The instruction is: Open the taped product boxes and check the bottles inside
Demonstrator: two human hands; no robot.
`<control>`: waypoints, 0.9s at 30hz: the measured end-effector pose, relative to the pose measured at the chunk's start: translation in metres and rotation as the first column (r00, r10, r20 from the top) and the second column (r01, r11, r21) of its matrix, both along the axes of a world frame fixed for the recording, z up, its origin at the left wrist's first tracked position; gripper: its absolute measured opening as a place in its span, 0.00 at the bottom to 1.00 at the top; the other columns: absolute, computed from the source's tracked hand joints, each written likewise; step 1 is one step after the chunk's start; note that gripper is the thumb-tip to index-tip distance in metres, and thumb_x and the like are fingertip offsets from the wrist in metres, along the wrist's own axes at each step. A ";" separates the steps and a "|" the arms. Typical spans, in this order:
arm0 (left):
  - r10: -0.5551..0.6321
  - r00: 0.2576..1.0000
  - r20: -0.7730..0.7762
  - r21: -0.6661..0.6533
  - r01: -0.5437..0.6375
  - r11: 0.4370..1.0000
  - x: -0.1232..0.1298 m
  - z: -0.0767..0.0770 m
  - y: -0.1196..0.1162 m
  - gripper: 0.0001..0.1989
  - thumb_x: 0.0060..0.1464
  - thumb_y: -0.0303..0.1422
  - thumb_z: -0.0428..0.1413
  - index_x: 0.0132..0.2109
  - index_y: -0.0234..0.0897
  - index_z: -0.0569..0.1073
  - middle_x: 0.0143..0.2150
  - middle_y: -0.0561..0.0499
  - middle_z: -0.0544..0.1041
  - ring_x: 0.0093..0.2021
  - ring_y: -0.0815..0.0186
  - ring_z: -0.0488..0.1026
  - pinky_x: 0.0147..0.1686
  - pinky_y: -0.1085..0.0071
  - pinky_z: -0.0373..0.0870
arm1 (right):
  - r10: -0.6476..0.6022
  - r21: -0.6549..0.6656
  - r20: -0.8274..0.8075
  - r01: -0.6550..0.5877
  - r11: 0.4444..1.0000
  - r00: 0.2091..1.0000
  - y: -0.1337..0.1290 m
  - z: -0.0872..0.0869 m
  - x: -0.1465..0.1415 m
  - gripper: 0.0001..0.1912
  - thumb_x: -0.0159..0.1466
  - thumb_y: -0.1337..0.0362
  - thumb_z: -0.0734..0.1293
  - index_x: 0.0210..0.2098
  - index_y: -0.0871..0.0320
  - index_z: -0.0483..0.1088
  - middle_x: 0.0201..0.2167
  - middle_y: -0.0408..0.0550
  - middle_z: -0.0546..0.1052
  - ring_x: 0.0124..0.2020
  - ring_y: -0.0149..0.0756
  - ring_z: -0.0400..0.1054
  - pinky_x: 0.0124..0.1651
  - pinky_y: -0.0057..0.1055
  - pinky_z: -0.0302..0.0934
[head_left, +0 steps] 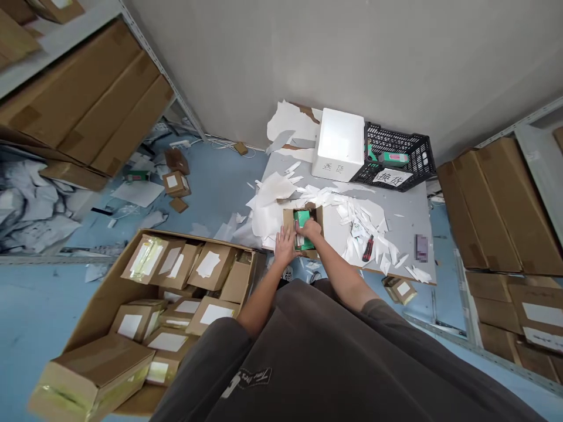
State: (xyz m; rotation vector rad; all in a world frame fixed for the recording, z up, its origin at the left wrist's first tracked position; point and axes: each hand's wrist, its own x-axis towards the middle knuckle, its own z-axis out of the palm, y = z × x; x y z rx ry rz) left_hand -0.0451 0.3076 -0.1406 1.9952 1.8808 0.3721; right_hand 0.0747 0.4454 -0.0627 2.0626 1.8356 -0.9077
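Dark shirt leaning over a small cardboard box on the tabletop.
Right hand curled over the green carton inside; left hand spread against the box.

My left hand and right hand flank the small carton. Right of it: loose paper scraps and a red-handled tool, little obstruction; bare grey tabletop beyond. Far edge blocked by white foam box and black plastic crate. Left of the table, the large parcel-filled carton obstructs low passage.
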 end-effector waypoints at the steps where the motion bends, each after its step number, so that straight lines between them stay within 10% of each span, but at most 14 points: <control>1: 0.015 1.000 0.014 -0.013 -0.015 1.000 0.003 -0.003 -0.002 0.53 0.48 0.44 0.76 0.75 0.32 0.66 0.82 0.29 0.55 0.83 0.33 0.46 0.77 0.38 0.55 | 0.002 -0.013 -0.007 -0.002 1.000 1.000 -0.001 0.000 -0.002 0.46 0.67 0.38 0.71 0.65 0.74 0.66 0.56 0.79 0.80 0.62 0.62 0.78 0.63 0.47 0.72; 9: 0.212 0.977 0.001 -0.035 -0.212 0.977 0.006 -0.005 -0.002 0.50 0.56 0.39 0.70 0.78 0.28 0.61 0.82 0.25 0.54 0.75 0.34 0.65 0.73 0.43 0.66 | -0.027 0.133 -0.095 0.040 0.990 0.995 -0.027 0.021 0.015 0.39 0.63 0.41 0.77 0.61 0.62 0.65 0.53 0.68 0.82 0.57 0.62 0.80 0.56 0.48 0.72; 17: 0.178 0.983 -0.035 -0.030 -0.180 0.983 -0.021 0.006 0.024 0.42 0.53 0.38 0.72 0.73 0.37 0.71 0.83 0.35 0.56 0.79 0.32 0.56 0.72 0.42 0.69 | -0.197 0.399 -0.248 0.285 0.871 0.949 -0.023 0.045 0.126 0.37 0.65 0.41 0.72 0.62 0.57 0.61 0.50 0.60 0.82 0.52 0.59 0.78 0.50 0.43 0.72; 21: 0.148 0.987 -0.066 -0.053 -0.152 0.987 -0.019 0.021 0.022 0.41 0.55 0.34 0.69 0.74 0.39 0.68 0.83 0.36 0.56 0.81 0.32 0.53 0.71 0.41 0.69 | -0.326 0.416 -0.261 0.411 0.811 0.908 -0.018 0.026 0.177 0.36 0.65 0.45 0.74 0.62 0.57 0.59 0.52 0.59 0.82 0.53 0.58 0.77 0.52 0.42 0.71; 27: 0.322 0.942 -0.094 0.084 -0.314 0.946 0.032 0.065 0.009 0.29 0.69 0.31 0.55 0.74 0.35 0.66 0.79 0.34 0.63 0.80 0.39 0.56 0.77 0.42 0.59 | -0.337 0.300 -0.307 0.426 0.854 0.890 -0.024 -0.047 0.209 0.34 0.66 0.53 0.73 0.62 0.59 0.58 0.58 0.64 0.79 0.59 0.56 0.75 0.56 0.41 0.71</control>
